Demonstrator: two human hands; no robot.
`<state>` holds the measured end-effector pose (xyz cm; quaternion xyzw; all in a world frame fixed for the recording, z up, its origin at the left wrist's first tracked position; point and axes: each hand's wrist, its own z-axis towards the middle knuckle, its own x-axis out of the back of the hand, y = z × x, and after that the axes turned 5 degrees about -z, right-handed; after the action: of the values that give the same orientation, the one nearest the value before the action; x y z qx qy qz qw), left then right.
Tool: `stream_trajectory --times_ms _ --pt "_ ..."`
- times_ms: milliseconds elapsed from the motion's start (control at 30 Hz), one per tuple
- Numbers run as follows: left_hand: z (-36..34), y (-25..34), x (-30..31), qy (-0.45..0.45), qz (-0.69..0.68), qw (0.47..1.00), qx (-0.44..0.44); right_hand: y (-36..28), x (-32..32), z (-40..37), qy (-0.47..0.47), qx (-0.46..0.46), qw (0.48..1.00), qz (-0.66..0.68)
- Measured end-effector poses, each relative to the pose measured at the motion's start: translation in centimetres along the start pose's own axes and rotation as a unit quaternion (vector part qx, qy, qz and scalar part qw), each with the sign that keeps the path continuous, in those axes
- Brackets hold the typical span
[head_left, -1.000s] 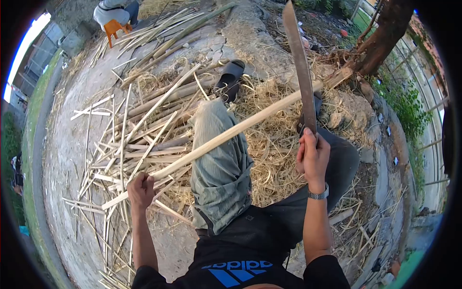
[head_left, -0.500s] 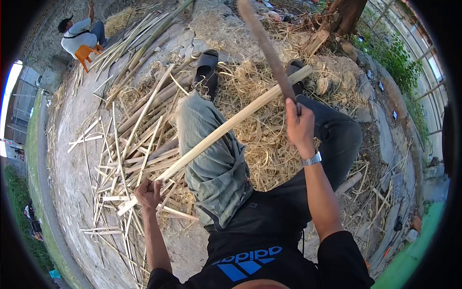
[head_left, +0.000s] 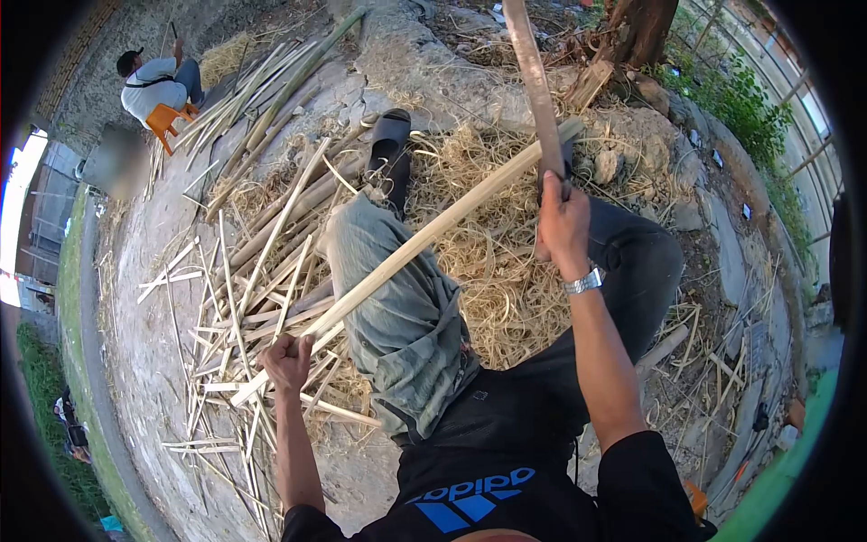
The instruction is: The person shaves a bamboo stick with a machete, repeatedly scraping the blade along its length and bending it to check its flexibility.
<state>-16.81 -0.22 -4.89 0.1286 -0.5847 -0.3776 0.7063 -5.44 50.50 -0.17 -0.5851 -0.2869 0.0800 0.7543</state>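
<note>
A long pale bamboo strip (head_left: 433,228) runs diagonally across my lap, over a grey-green cloth (head_left: 388,316) on my thigh. Near its lower end, my left hand (head_left: 287,361) is closed round it. My right hand (head_left: 562,221), with a metal watch on the wrist, is closed on the handle of a long dark blade (head_left: 533,77). The blade points up and away and crosses the strip near its far end. Most of the handle is hidden by my fingers.
Split bamboo pieces (head_left: 284,226) lie heaped at the left, and curly shavings (head_left: 492,298) cover the ground between my legs. A tree trunk (head_left: 643,32) stands at the top right. Another person (head_left: 153,86) sits on an orange chair (head_left: 166,122) at the upper left.
The blade has swung more upright, and its tip has moved right. My left hand and the strip's lower end have shifted slightly right. The whole view has also moved a little.
</note>
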Motion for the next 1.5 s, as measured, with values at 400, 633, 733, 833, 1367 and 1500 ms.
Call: stream_trajectory --times_ms 400,633,733,833,1367,1500 --pt "1.5 3.2 -0.9 0.005 -0.016 1.000 -0.019 -2.8 -2.4 -3.0 -0.060 0.061 0.994 -0.068" --pt "3.9 6.8 -1.4 0.061 0.047 0.990 -0.121 -3.7 -8.0 -11.1 -0.190 0.132 0.973 -0.026" --pt "3.2 6.7 -1.0 0.048 0.062 0.986 -0.148 -2.8 -6.1 -9.4 -0.180 0.122 0.973 -0.081" --pt "2.7 4.9 -1.4 0.092 0.065 0.977 -0.179 -1.9 -2.4 -2.8 -0.068 0.057 0.993 -0.077" --pt "1.5 4.9 -2.2 0.195 0.178 0.912 -0.314 1.4 1.4 0.3 -0.057 -0.126 0.990 0.000" --pt "2.1 5.8 -2.7 0.201 0.182 0.911 -0.312 0.7 -0.4 -1.9 -0.059 -0.165 0.981 0.088"
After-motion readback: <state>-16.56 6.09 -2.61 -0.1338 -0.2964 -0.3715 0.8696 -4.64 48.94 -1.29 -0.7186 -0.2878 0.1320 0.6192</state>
